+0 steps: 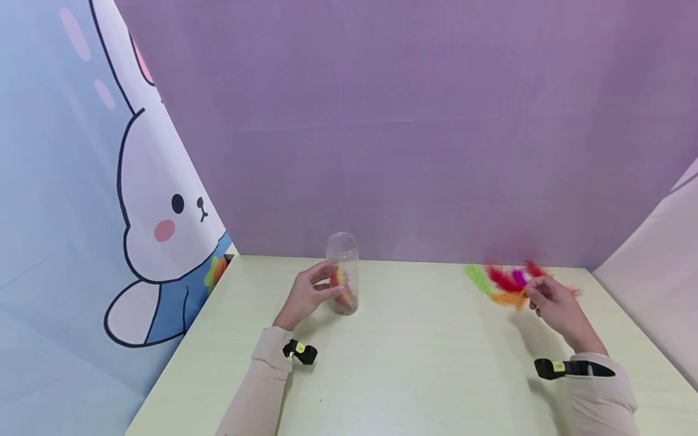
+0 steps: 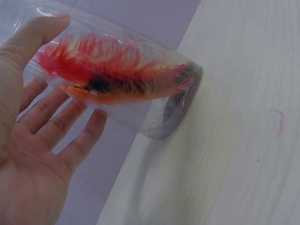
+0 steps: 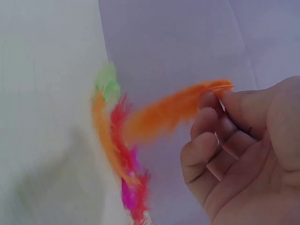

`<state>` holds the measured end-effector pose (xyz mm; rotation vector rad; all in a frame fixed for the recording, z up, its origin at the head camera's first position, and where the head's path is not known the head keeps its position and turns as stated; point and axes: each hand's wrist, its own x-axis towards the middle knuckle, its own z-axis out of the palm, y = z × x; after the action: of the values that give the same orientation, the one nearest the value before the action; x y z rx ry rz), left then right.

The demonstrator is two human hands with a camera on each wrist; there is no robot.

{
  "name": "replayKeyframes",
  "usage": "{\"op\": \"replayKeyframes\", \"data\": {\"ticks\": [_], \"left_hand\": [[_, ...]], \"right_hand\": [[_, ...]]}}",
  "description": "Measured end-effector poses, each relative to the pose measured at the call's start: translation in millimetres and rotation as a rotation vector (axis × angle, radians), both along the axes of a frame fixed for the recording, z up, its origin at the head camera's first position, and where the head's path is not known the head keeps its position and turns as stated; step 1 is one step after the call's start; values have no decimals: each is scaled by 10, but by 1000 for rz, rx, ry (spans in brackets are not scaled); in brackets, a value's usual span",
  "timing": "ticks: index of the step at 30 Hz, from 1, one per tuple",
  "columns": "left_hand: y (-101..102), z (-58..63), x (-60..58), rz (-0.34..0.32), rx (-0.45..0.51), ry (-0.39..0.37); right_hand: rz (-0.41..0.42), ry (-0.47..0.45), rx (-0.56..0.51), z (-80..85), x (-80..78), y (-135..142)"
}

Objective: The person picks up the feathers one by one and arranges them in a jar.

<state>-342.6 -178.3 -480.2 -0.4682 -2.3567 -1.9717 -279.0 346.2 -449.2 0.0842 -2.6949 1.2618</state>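
A clear, tall cylindrical jar [image 1: 351, 272] stands upright on the table, towards its back edge. My left hand [image 1: 306, 295] holds it from the left, the thumb and fingers round its side. Inside the jar lie red, yellow and orange feathers [image 2: 126, 77], some with dark patches. Over on the right, my right hand [image 1: 558, 309] pinches an orange feather [image 3: 168, 112] by its end between thumb and fingertips. Close to that hand lie loose feathers: a light green one [image 1: 479, 279], red ones [image 1: 501, 278] and a magenta one [image 1: 519, 277]. The right wrist view also shows another orange feather [image 3: 105, 136] among them.
The pale wood-grain table [image 1: 414, 357] meets a purple cloth backdrop [image 1: 414, 151] at the back. A rabbit-print curtain [image 1: 158, 200] hangs on the left and a whitish cloth [image 1: 660, 272] on the right. A pink wisp [image 2: 280, 122] lies on the table.
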Motion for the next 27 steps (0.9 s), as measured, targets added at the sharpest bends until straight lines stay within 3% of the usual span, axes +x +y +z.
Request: {"op": "replayKeyframes", "data": {"ticks": [11, 27], "left_hand": [[-3, 6, -17, -3, -9, -5], [0, 50, 45, 7, -6, 13]], "right_hand": [[72, 59, -112, 108, -31, -221], [167, -9, -193, 221, -9, -494]]}}
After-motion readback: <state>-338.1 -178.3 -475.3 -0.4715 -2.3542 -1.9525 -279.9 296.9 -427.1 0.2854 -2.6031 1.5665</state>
